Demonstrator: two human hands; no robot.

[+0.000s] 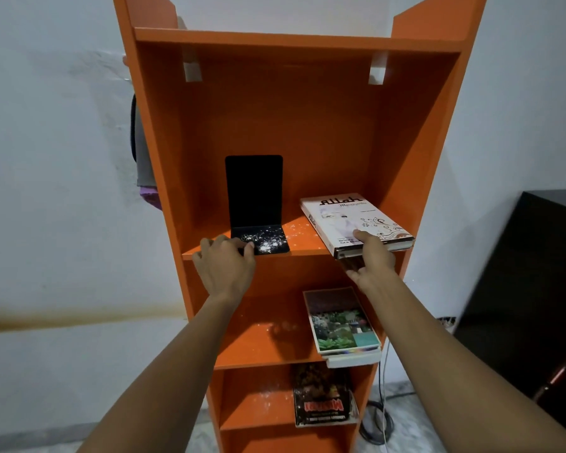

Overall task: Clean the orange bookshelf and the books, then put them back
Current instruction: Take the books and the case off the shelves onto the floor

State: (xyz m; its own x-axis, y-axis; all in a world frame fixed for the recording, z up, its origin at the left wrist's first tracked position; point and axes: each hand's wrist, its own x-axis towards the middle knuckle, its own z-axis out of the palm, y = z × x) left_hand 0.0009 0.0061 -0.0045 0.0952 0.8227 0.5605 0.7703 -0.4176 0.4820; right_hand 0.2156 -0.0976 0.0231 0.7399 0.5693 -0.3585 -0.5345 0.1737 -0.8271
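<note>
Straight ahead of us, against the white wall (46,191), stands the orange bookshelf (275,125). It is tall and narrow, with glossy boards and two pale brackets (192,71) under its top board. Its middle board and the boards below carry white dust specks (296,231).

On that middle board, at about 1 o'clock from our left hand (224,268), a black L-shaped bookend (254,191) stands upright, its flat foot thickly speckled white. Our left hand lies knuckles-up on the board's front edge with fingers bent, the index fingertip touching the foot's near corner. We cannot tell whether it pinches the foot.

At 3 o'clock from the bookend, a white book (350,220) lies flat, cover up, jutting past the board's front edge. Our right hand (374,261), well apart from the left, clamps it with the thumb on the cover and fingers underneath.

At 6 o'clock from that book, one board down, lies a short stack topped by a garden-photo book (340,322). Lower again lies a dark book with red lettering (322,398). At 3 o'clock of the view sits a black cabinet (536,289).
</note>
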